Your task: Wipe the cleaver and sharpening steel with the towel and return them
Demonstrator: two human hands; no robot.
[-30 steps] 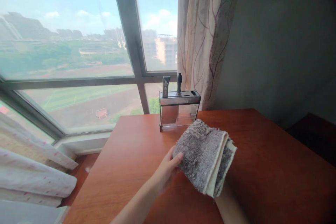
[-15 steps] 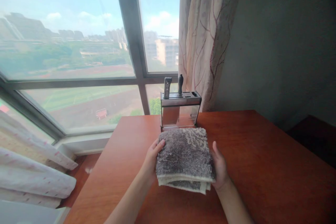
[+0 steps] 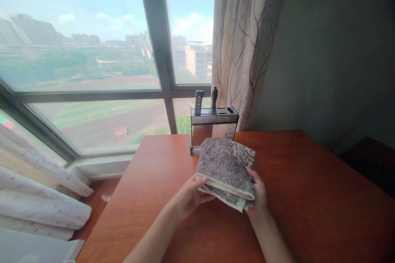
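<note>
Both hands grip a folded towel (image 3: 226,164), grey and shaggy with cream edges, above the table (image 3: 308,197): left hand (image 3: 188,197) pinching its near-left corner, right hand (image 3: 258,197) clasping the right edge.

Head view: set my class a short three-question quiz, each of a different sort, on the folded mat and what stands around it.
1. True or false: both hands hold the folded mat.
2. What stands on the table just behind the mat? A) knife rack B) kettle C) lamp
3. How many handles stick up from the knife rack?

Key:
1. True: the left hand and the right hand each have a grip on it.
2. A
3. Two
</note>
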